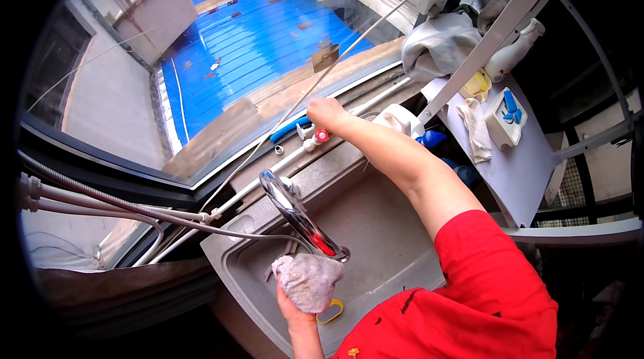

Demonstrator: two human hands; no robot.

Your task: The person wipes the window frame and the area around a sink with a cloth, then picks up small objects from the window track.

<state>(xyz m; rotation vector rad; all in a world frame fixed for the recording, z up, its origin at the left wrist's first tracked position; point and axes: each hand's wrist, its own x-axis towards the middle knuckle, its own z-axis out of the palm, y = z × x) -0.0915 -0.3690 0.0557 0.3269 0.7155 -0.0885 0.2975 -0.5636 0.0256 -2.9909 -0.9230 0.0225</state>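
Observation:
My left hand (297,308) holds a pale pinkish, bunched cloth (309,281) over the sink basin (377,208), just below the end of a curved chrome faucet (297,213). Whether water runs is hard to tell. My right hand (326,111) reaches to the ledge below the window, its fingers bent down by a blue hose (289,130) and hidden from view. Close to that hand is a red valve handle (322,135) on a white pipe. A yellow oval loop (330,311) lies in the basin beside my left hand.
A metal flexible hose (201,226) runs from the left into the sink. Right of the basin, a white board (508,178) bears a white cloth (475,130), a white container (503,125) with a blue item, and a yellow dish (477,86). A white jug (400,118) stands behind my right forearm.

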